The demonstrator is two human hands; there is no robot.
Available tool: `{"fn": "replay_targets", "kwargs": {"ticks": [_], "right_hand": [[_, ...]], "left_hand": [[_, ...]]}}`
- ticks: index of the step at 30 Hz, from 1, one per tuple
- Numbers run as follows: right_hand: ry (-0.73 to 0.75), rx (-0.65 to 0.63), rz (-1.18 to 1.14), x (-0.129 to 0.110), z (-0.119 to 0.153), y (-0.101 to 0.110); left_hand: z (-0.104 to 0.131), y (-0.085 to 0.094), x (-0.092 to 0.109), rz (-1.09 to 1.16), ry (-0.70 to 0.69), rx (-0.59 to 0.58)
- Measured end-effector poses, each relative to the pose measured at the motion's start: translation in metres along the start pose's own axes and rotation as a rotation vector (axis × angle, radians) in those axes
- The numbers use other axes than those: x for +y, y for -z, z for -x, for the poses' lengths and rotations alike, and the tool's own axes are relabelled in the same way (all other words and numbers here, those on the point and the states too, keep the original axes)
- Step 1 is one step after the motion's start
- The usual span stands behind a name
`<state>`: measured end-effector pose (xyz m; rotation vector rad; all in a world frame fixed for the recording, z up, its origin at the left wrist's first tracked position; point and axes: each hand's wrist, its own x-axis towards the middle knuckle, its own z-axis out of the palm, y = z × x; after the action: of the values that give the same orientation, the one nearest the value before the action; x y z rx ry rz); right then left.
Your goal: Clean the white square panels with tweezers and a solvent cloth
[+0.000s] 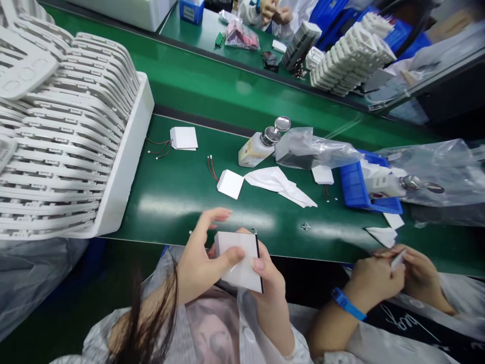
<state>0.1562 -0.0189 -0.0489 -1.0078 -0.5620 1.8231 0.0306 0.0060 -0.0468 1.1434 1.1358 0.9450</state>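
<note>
A white, flat square block (238,255) with a black strip along its right edge is held in front of my chest, at the table's near edge. My left hand (202,258) grips its left side, the thumb pressed on the top face and the index finger raised off it. On the right side, my right hand (271,278) wraps its fingers and thumb around the black edge. Beyond my hands, a white square pack (230,184) with thin red and dark wires lies beside a crumpled white cloth (280,184). Another wired white pack (184,138) lies farther left.
A white foam box (131,151) full of white plastic frames stands at the left. Pump bottle (255,149), plastic bag (314,147) and blue bin (352,184) line the back right. A co-worker's hands (382,278) are at my right; another person's hands (276,11) show across the line.
</note>
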Motion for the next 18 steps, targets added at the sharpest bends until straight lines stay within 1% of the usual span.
{"fn": "replay_targets", "kwargs": {"ticks": [2, 3, 5, 7, 9, 10, 11, 13, 16, 18], "right_hand": [[0.016, 0.042, 0.079, 0.000, -0.006, 0.002], [0.026, 0.077, 0.124, 0.000, -0.008, 0.003], [0.043, 0.125, 0.162, -0.003, -0.010, 0.008], [0.049, 0.100, 0.127, -0.011, -0.011, 0.014], [0.057, 0.071, 0.097, -0.025, -0.012, 0.018], [0.067, 0.081, 0.097, -0.034, -0.014, 0.019], [0.087, 0.113, 0.102, -0.043, -0.017, 0.020], [0.124, 0.176, 0.106, -0.058, -0.025, 0.019], [0.130, 0.160, 0.111, -0.069, -0.041, 0.016], [0.156, 0.150, 0.160, -0.070, -0.052, 0.017]], "left_hand": [[-0.006, 0.003, -0.002, 0.059, 0.077, -0.100], [-0.009, 0.006, -0.003, 0.098, 0.109, -0.111], [-0.017, 0.014, -0.008, 0.169, 0.161, -0.059], [-0.027, 0.025, -0.014, 0.209, 0.191, -0.008], [-0.038, 0.036, -0.018, 0.236, 0.197, -0.012], [-0.044, 0.041, -0.019, 0.252, 0.200, -0.039], [-0.050, 0.043, -0.018, 0.268, 0.203, -0.089], [-0.062, 0.042, -0.014, 0.292, 0.219, -0.245], [-0.078, 0.029, -0.004, 0.307, 0.257, -0.506], [-0.085, 0.019, 0.001, 0.299, 0.293, -0.613]]}}
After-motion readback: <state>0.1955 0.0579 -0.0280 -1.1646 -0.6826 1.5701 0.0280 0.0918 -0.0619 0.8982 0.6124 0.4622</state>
